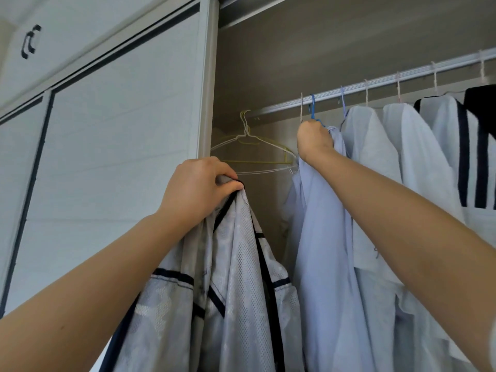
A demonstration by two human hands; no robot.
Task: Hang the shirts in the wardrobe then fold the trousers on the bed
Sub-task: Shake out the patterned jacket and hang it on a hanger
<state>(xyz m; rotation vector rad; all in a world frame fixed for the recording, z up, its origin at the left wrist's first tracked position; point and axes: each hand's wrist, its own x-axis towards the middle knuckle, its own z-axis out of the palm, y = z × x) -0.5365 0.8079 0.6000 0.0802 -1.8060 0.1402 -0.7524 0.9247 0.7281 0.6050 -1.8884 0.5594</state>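
My left hand [196, 187] grips the top of a white mesh shirt with dark navy trim [241, 277], held up in front of the open wardrobe. My right hand [312, 142] grips the neck of a pale blue shirt [322, 251] together with its blue hanger [313, 108], whose hook is over the silver rail [375, 85]. The pale blue shirt hangs down just right of the mesh shirt.
Empty yellow and white wire hangers [249, 146] hang at the rail's left end. Several white and pale shirts [389, 157] fill the rail to the right, some with navy stripes. A white sliding door [120, 130] stands on the left.
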